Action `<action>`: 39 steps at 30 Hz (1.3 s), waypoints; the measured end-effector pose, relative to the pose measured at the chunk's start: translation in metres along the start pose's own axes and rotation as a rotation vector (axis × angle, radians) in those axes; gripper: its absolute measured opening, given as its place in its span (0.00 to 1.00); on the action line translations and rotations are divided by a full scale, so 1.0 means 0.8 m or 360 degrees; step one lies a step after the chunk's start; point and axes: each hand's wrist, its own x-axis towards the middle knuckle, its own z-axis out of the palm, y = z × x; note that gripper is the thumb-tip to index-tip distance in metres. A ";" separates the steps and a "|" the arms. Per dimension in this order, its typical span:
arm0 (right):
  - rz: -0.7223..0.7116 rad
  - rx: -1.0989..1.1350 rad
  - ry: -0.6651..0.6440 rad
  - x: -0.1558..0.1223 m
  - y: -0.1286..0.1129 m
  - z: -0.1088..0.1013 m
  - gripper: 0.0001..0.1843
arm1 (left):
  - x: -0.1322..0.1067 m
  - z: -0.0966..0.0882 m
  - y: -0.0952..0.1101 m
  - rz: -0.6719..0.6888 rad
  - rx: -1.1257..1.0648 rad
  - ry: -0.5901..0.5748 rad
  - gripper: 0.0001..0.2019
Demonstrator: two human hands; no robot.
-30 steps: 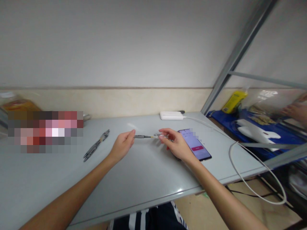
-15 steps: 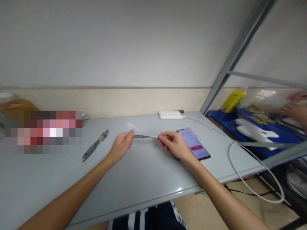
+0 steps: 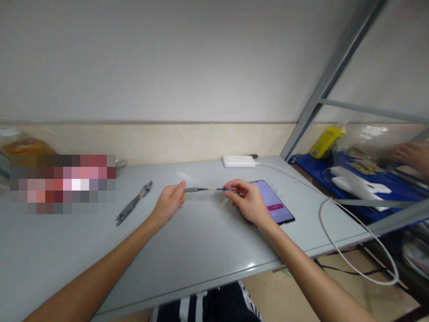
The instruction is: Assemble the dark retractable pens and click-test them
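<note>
A slim grey pen-like rod (image 3: 193, 190) with a yellow band is stretched level between my hands, above the table. My left hand (image 3: 170, 203) is closed around its left end, thumb on top. At the other end, the thumb and fingertips of my right hand (image 3: 250, 201) pinch a dark, partly clear tip; its exact shape is too small to tell. Left of my left hand lies a grey slender bundle (image 3: 134, 203), also with a yellow band and forked-looking ends. A phone (image 3: 276, 203) with a lit purple screen lies partly behind my right hand.
On the grey table (image 3: 201, 250), a white power strip (image 3: 239, 161) sits by the wall, its white cable (image 3: 321, 219) looping past the right edge. A metal frame post (image 3: 330, 76) stands at right. Beyond it, another person's hand (image 3: 414, 156) is over a blue surface with a yellow packet (image 3: 326, 141).
My right hand has shifted slightly right along the rod, and its fingers have rearranged around the tip, showing more of it. My left hand stays nearly in place.
</note>
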 end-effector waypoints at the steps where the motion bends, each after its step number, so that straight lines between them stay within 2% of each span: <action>1: 0.0004 0.0002 0.0007 0.000 -0.001 -0.001 0.10 | 0.000 0.000 0.001 -0.0004 -0.0012 -0.0002 0.23; 6: 0.0044 0.0031 0.0073 -0.001 0.003 -0.009 0.13 | -0.001 -0.002 0.006 0.0015 -0.0033 0.0045 0.23; 14: 0.0215 0.0202 0.0299 -0.001 0.011 -0.026 0.15 | 0.003 -0.008 0.003 0.0044 -0.0018 0.0093 0.24; 39: 0.0159 0.0107 0.0215 0.000 0.018 -0.023 0.16 | 0.000 -0.005 0.007 0.0015 0.0021 0.0076 0.23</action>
